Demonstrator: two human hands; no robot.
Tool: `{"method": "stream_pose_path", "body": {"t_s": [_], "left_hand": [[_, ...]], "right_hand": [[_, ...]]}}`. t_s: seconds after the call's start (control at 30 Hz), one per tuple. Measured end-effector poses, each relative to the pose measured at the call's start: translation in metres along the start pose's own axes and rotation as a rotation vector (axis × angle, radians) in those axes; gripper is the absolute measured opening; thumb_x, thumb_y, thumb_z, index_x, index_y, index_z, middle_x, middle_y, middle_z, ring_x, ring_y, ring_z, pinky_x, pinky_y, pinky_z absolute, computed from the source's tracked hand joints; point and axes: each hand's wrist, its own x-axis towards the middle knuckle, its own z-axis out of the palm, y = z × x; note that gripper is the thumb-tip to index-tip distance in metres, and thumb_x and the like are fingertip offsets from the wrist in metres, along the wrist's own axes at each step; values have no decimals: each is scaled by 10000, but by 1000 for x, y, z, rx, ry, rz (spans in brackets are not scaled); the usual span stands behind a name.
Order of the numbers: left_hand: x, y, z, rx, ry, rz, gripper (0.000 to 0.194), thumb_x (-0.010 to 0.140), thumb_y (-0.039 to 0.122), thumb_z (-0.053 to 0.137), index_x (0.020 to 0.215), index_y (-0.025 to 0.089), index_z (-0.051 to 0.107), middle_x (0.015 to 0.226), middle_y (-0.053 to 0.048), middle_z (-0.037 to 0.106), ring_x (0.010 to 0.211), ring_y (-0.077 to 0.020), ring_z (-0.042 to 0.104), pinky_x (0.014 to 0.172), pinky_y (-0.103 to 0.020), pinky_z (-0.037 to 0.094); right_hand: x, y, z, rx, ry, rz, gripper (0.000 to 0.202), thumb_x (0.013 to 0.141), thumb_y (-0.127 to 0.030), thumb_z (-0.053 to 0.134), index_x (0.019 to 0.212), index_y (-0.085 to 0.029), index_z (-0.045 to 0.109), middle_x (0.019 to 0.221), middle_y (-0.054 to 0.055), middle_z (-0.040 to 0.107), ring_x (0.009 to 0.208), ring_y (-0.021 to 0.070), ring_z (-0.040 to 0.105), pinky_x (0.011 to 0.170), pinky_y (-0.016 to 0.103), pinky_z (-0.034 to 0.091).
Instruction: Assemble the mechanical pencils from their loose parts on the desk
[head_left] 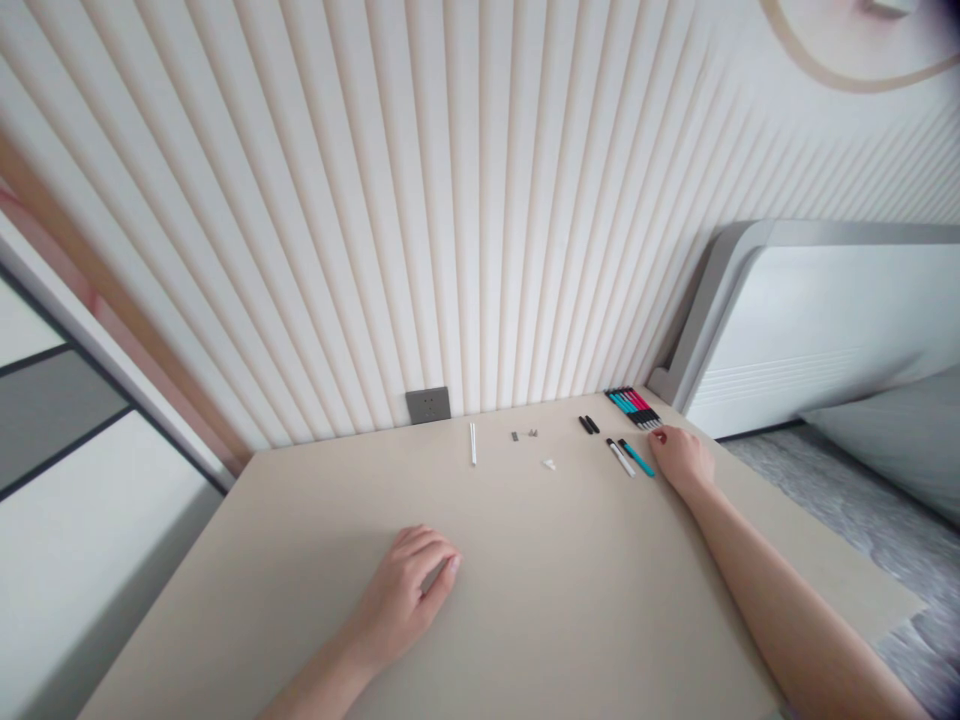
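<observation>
My left hand (415, 590) rests on the beige table (525, 560), fingers curled with the thumb close to the fingertips; nothing shows in it. At the table's back right, my right hand (681, 457) is closed, its fingertips at the lower end of a row of coloured pens (631, 405). Whether it holds anything is hidden. Just left of that hand lie a teal pen (639, 460) and a white pen (622, 459). Two short black pieces (589, 425) sit farther left.
Thin white sticks (473, 444), small metal parts (525, 435) and small white pieces (549, 464) lie toward the back. A dark socket (428, 405) is on the ribbed wall (465, 200). A bed with a grey headboard (840, 320) stands right.
</observation>
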Motion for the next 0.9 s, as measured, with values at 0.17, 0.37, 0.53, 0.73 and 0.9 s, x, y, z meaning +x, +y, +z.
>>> {"method": "stream_pose_path", "body": {"t_s": [0.17,0.37,0.53,0.73,0.9], "left_hand": [[1,3,-2,9,14,4,205,951,203,460,818,203,615,773,-13,645,787,-166,595,817,-317,458],[2,4,-2,10,10,-1,205,952,208,465,821,205,623,781,-20,655,790,-171,606,813,-324,475],[-2,1,-1,6,47,-45,151,943,224,493,1043,226,606,948,-38,683,931,-189,625,891,-345,482],[-4,0,0,1,54,-55,168,933,222,510,1078,243,591,959,-24,687,941,-185,634,910,-347,488],[-2,0,1,6,40,-52,145,941,216,496,1035,232,605,956,-29,690,922,-182,635,929,-364,480]], "right_hand": [[1,6,1,59,-14,-53,331,860,-388,494,1039,-239,729,990,112,712,922,269,647,729,328,462],[2,6,7,197,-96,-256,329,832,-412,555,1050,-225,716,930,49,725,859,212,657,729,284,459],[-2,-1,8,213,-139,-311,340,829,-413,554,1042,-206,720,927,59,728,836,218,658,741,297,461],[-7,-5,4,246,-207,-386,368,828,-400,544,1086,-197,712,918,53,729,811,200,656,712,277,460],[-12,-9,0,170,-221,-388,342,814,-312,555,1098,-207,713,972,52,732,873,207,659,741,266,452]]}}
